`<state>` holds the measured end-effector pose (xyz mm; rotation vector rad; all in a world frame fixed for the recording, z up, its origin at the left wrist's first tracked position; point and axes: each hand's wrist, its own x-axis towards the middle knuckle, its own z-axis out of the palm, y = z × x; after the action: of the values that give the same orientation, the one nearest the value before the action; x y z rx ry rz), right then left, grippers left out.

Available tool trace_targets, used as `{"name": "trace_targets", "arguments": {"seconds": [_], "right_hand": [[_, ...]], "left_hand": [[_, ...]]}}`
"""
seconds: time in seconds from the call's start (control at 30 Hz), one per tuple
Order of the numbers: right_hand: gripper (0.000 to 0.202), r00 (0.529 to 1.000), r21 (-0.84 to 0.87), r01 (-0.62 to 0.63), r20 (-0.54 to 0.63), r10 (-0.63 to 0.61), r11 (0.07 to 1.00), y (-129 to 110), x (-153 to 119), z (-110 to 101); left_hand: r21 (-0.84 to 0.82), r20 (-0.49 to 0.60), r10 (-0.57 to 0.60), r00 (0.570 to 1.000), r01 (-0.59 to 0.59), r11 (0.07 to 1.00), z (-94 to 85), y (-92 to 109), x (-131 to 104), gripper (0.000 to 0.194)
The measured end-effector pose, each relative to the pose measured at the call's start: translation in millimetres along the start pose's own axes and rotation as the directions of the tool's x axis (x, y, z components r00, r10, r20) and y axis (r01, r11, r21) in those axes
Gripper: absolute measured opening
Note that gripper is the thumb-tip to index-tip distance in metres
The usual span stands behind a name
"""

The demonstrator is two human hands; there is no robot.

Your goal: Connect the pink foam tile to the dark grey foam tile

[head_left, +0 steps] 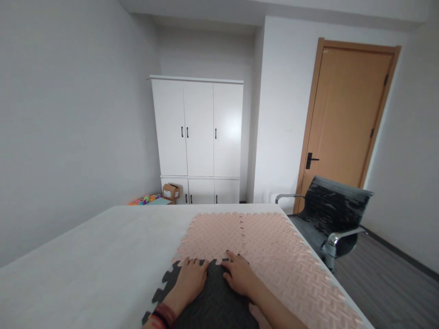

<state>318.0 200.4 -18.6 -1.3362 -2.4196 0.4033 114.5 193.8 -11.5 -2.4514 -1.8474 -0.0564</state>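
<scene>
Room: pale walls, a white cabinet against the far wall, a wooden door at far right. A black chair stood right of the white table; a cardboard box sat beyond its far edge, to the left.

Pink foam tiles covered the far middle and right of the table. The black foam tile lay at the near middle, its far edge against the pink, its toothed left edge on bare tabletop.

Left hand: palm down, fingers nearly together and slightly bent, tips at the black-pink seam; nothing pinched. Dark and red bands circled that wrist.

Right hand: palm down, thumb and fingers spread apart; thumb on the black tile, forefinger reaching over the seam onto pink. Nothing was enclosed in this hand.

The hands hid part of the seam; could not tell whether all teeth were interlocked, nor how hard either hand pressed.
</scene>
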Motion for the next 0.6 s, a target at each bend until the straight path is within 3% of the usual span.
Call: {"name": "trace_targets", "arguments": {"seconds": [0.13, 0.23, 0.4, 0.6], "right_hand": [[0.047, 0.994, 0.005, -0.062, -0.093, 0.063, 0.998, 33, -6, -24], [0.047, 0.987, -0.071, -0.121, -0.117, 0.112, 0.990, 53, -9, -33], [0.042, 0.994, -0.054, -0.090, -0.067, 0.086, 0.994, 61, -11, -29], [0.045, 0.996, -0.003, -0.061, -0.071, 0.061, 0.998, 71, -15, -24]], "left_hand": [[-0.054, 0.026, -0.003, 1.000, 0.004, 0.999, -10.3, 13, 2, 0.046], [-0.136, 0.012, 0.131, 0.991, -0.128, 0.982, -8.9, 32, 15, 0.047], [-0.282, -0.029, 0.338, 0.941, -0.332, 0.900, 2.7, 67, 53, 0.046], [-0.386, -0.121, 0.361, 0.925, -0.379, 0.841, 17.5, 76, 109, 0.033]]}}
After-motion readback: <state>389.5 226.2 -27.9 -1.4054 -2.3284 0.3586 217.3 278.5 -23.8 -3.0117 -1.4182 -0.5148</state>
